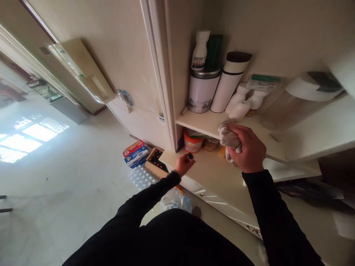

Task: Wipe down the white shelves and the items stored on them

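My right hand (249, 149) grips a crumpled pale cloth (230, 138) at the front edge of the white shelf (198, 122). Just behind it on that shelf lie several small white bottles (240, 110). My left hand (184, 165) is lower, over the cabinet's lower surface, its fingers closed round a small dark round object (190, 156) whose kind I cannot make out. An orange tub (192, 142) stands a little beyond the left hand, under the shelf.
A pale canister (203, 92), a white cylinder (230, 85) and a white bottle (200, 51) fill the shelf's left end. Packs of bottles (142, 178) and a blue-red box (135, 155) sit on the floor. The cabinet's side panel (158, 66) rises at the shelf's left.
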`<state>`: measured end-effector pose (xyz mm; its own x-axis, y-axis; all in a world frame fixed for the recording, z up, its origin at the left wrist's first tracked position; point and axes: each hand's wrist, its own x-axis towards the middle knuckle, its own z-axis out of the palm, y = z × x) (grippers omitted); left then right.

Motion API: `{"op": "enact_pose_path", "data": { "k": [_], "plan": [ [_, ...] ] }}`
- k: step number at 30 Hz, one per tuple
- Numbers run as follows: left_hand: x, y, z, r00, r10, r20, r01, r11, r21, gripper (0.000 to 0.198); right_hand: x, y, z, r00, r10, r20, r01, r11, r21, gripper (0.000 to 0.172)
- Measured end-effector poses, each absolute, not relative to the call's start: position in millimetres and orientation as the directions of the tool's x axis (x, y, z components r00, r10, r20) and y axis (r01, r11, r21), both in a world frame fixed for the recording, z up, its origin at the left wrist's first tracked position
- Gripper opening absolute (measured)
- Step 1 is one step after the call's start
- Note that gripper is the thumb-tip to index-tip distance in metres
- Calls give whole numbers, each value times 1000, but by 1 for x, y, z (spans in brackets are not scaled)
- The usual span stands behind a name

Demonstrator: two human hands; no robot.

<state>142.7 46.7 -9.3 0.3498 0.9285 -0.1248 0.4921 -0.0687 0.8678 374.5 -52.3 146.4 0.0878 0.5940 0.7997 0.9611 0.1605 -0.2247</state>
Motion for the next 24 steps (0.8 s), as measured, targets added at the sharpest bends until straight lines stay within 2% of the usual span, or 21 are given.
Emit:
{"op": "enact_pose_path", "data": {
  "k": [3, 5, 6, 8, 12, 14, 17, 20, 24],
  "plan": [
    [135, 44, 41, 395, 917, 47, 351, -198, 915, 34, 374, -52, 147, 82, 587, 805, 961, 166, -219, 48],
    [134, 57, 85, 379, 883, 278, 196, -370, 908, 39, 374, -51, 147, 81, 587, 805, 962, 166, -218, 47],
    [135, 66, 108, 365, 861, 355, 172, -437, 883, 38, 375, -51, 146, 82, 592, 802, 961, 167, -221, 48],
    [141, 87, 150, 366, 834, 413, 236, -513, 825, 32, 377, -51, 145, 86, 610, 787, 957, 168, -235, 51],
    [160, 118, 205, 423, 832, 358, 544, -549, 634, 20, 378, -52, 145, 96, 644, 759, 946, 180, -272, 56],
    [169, 124, 215, 430, 848, 311, 664, -530, 527, 15, 377, -52, 146, 91, 648, 756, 943, 187, -274, 57],
    [178, 128, 219, 414, 873, 258, 770, -487, 412, 20, 377, -52, 147, 76, 644, 761, 945, 198, -261, 56],
    [182, 133, 219, 402, 888, 226, 812, -459, 361, 26, 377, -51, 146, 70, 632, 772, 946, 203, -253, 55],
    [182, 139, 221, 386, 896, 217, 824, -441, 355, 30, 377, -49, 145, 64, 618, 784, 942, 222, -252, 55]
  ]
}}
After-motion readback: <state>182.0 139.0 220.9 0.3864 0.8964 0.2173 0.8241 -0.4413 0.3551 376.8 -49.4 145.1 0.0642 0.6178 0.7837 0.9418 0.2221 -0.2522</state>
